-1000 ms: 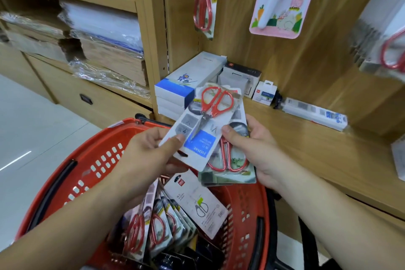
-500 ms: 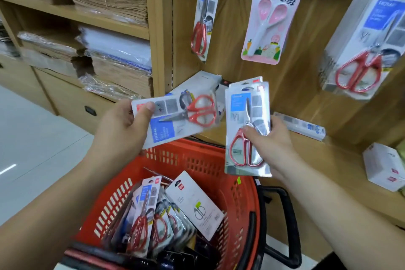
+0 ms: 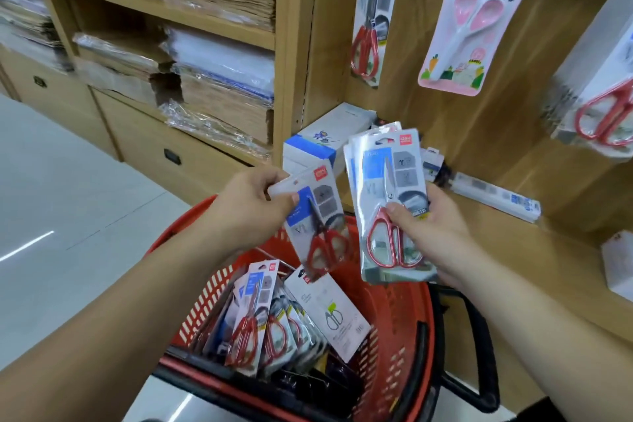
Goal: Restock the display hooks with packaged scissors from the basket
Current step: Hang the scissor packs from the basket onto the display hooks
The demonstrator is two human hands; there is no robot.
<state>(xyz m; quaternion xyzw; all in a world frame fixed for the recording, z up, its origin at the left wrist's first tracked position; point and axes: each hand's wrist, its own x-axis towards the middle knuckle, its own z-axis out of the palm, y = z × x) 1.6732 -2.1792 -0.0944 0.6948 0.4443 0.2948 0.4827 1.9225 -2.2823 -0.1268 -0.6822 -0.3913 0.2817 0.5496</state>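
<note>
**Both hands hold scissor packs above the basket**

Setting: shop fixture in pale wood. A light tiled floor (image 3: 68,199) lies at left. Open shelves (image 3: 164,8) carry stacks of brown paper and clear-wrapped sheets, with drawers (image 3: 147,144) below. At right a wooden back panel (image 3: 428,120) rises from a wooden ledge (image 3: 513,250). On the ledge are blue-and-white boxes (image 3: 318,144) in the corner, a long flat box (image 3: 496,195) along the panel and a white box (image 3: 620,260) at the right edge. Hanging on the panel are a red-handled pack (image 3: 370,17), a pink scissors pack (image 3: 476,20) and a thick bunch of packs (image 3: 596,86).

Not resolved: the top edge cuts off the tops of the hanging packs. The bunch is blurred and clipped at the right edge, so there is no count. The basket's near bottom is dark and its contents unclear. Small items behind the held stack are mostly hidden.

Task items: the red basket (image 3: 411,319) sits below both hands. Inside it a row of scissor packs (image 3: 250,315) stands on edge, with a white card pack (image 3: 329,312) leaning against it. The left hand (image 3: 250,205) pinches a single pack (image 3: 318,219) by its top corner, tilted with the handles down. The right hand (image 3: 431,233) grips a stack of packs (image 3: 387,188) upright, with the thumb across the front and the fingers behind. The single pack and the stack are just beside each other; whether they touch cannot be told.
</note>
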